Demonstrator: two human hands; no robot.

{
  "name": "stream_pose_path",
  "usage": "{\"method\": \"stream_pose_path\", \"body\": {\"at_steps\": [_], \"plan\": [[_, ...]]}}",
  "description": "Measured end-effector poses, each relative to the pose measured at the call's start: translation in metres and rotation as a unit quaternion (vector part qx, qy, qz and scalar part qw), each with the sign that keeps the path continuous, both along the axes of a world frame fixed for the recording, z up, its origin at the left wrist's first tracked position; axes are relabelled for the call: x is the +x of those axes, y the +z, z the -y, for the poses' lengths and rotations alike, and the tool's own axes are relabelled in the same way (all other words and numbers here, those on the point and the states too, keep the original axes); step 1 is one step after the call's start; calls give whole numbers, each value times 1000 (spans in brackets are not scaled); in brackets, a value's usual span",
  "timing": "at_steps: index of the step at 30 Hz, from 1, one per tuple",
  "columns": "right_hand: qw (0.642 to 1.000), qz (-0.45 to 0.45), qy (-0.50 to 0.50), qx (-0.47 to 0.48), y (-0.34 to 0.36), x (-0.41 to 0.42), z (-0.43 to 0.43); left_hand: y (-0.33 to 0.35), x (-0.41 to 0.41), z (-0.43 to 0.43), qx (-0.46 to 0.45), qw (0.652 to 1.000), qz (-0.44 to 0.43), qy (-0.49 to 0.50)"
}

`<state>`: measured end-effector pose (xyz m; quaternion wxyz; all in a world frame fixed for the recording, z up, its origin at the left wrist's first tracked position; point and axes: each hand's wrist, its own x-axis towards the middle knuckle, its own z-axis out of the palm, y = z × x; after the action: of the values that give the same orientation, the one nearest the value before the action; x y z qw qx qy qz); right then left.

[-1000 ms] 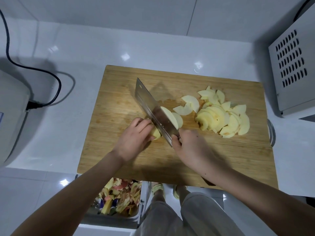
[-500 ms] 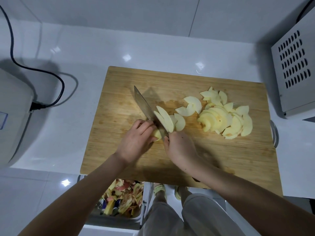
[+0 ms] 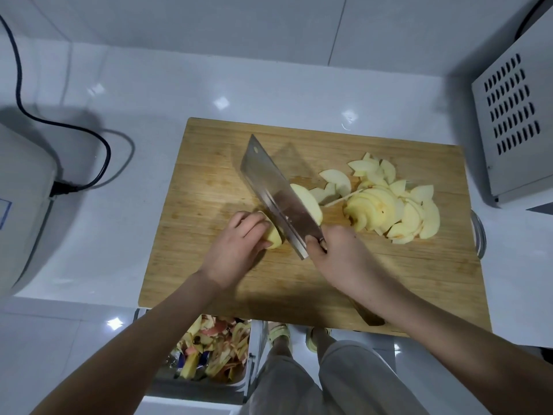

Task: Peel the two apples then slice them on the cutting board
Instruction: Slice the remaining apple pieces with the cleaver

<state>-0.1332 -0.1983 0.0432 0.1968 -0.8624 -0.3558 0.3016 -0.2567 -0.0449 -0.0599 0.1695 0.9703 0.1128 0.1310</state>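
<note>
Remaining apple piece sits mid-left on the cutting board, peeled, pale yellow, pinned down by the left hand with fingers curled over its top; fingertips just beside the blade. Cleaver angled across the board centre, tip toward the far left, flat face up toward camera, edge resting against the right side of the apple piece. One fresh slice leans on the blade's right face. Right hand closed around the cleaver at the blade heel, thumb against the steel; dark handle end sticks out past the wrist near the board's front edge. Loose slices lie just right of the blade, then a bigger overlapping pile of slices further right, all on the board. Board lies on a white glossy bench. Left of it a grey appliance with a black power cord plugged into its side, cord looping toward the back. Right rear corner: a grey vented metal box. Below the front edge of the bench, an open bin holds red and yellow apple peels. Person's grey trousers and light sandals visible on the floor below
</note>
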Motion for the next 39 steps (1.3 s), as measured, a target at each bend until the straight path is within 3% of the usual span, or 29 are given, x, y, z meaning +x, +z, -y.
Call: {"method": "stream_pose_path", "body": {"at_steps": [12, 20, 25, 39], "plan": [[993, 91, 58, -44, -1, -15, -7, -6, 2, 0, 7, 999, 33, -23], [996, 71, 39, -43, -36, -18, -22, -12, -4, 2, -29, 999, 36, 7], [1000, -17, -11, -17, -26, -6, -14, -10, -5, 2, -40, 998, 40, 15], [995, 71, 52, -38, 2, -16, -9, -8, 0, -2, -6, 999, 28, -25]]}}
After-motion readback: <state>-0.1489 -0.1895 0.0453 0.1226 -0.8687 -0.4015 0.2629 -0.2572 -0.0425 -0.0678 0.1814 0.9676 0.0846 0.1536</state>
